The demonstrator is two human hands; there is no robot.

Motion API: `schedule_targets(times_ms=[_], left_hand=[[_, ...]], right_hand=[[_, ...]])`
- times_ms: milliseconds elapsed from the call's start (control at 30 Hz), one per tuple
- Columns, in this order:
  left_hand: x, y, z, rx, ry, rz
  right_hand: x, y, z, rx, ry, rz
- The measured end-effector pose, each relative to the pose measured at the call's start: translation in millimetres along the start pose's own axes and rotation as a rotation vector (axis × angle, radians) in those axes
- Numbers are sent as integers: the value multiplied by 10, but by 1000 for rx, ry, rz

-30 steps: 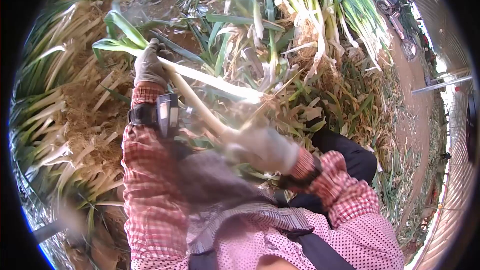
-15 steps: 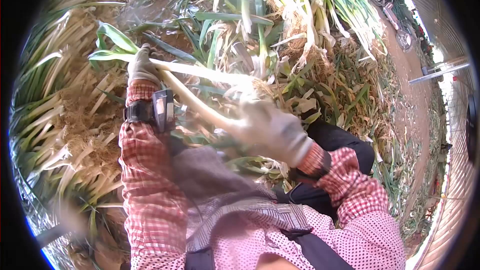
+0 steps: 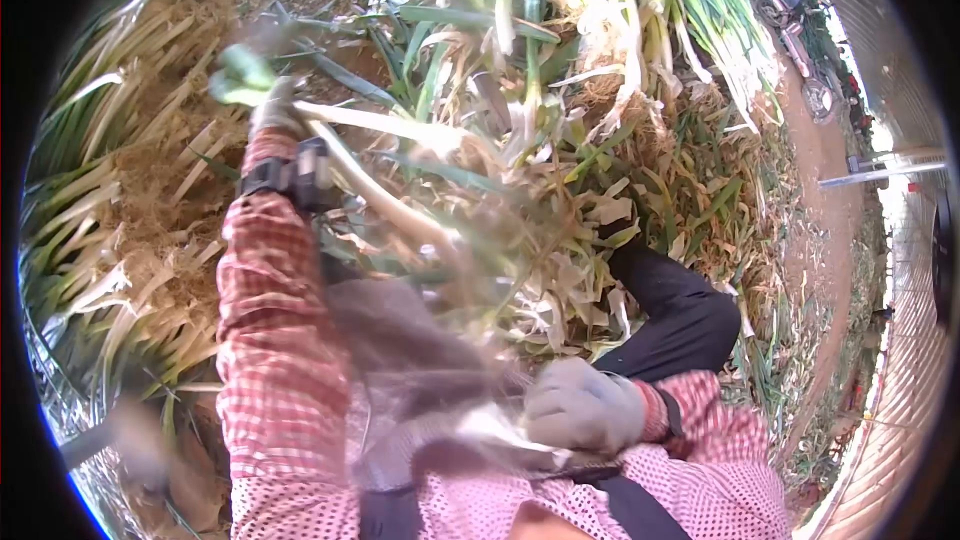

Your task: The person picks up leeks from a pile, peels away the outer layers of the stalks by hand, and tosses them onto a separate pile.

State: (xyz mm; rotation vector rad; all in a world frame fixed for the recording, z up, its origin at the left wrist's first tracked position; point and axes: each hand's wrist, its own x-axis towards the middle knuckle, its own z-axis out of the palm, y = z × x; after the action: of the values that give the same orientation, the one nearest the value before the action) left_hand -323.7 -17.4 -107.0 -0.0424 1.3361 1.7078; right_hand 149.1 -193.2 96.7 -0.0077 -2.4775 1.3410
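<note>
My left hand (image 3: pixel 275 112), in a grey glove, grips two long white leek stalks (image 3: pixel 385 195) near their green leaves, at upper left. The stalks slant down toward the middle, and their root ends are blurred. My right hand (image 3: pixel 582 405), also gloved, is a closed fist low against my chest, well apart from the stalks. A blurred pale strip of outer skin (image 3: pixel 490 427) runs from the fist up toward the stalk ends, and the fist seems to grip it. A black wrist strap (image 3: pixel 290 178) sits on my left forearm.
Heaps of leeks lie at the left (image 3: pixel 100 190) and at the top (image 3: pixel 640 0). Peeled leaves and skins (image 3: pixel 650 190) litter the ground around my dark trouser leg (image 3: pixel 680 315). A motorbike (image 3: pixel 800 40) stands on the dirt path at the top right.
My right hand left the root ends of the stalks and pulled down to my chest, drawing a strip of skin with it. My left hand rose slightly with the stalks.
</note>
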Motion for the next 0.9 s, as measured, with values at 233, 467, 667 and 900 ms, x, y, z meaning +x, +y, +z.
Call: schedule_targets(times_ms=[233,467,667,900], left_hand=[[-1138,177,488,-12,22,209],[-1771,75,759,156,-93,325],[-1684,82,885,207,-83,206],[-1697,88,1037,325,-21,164]], right_hand=[[-704,911,-367,-760,-450,958],[1009,2174,-1425,-492,449,1032],[1468,3623,-2403,-848,847,840],[1551,4508,-3402,-953,645,1346]])
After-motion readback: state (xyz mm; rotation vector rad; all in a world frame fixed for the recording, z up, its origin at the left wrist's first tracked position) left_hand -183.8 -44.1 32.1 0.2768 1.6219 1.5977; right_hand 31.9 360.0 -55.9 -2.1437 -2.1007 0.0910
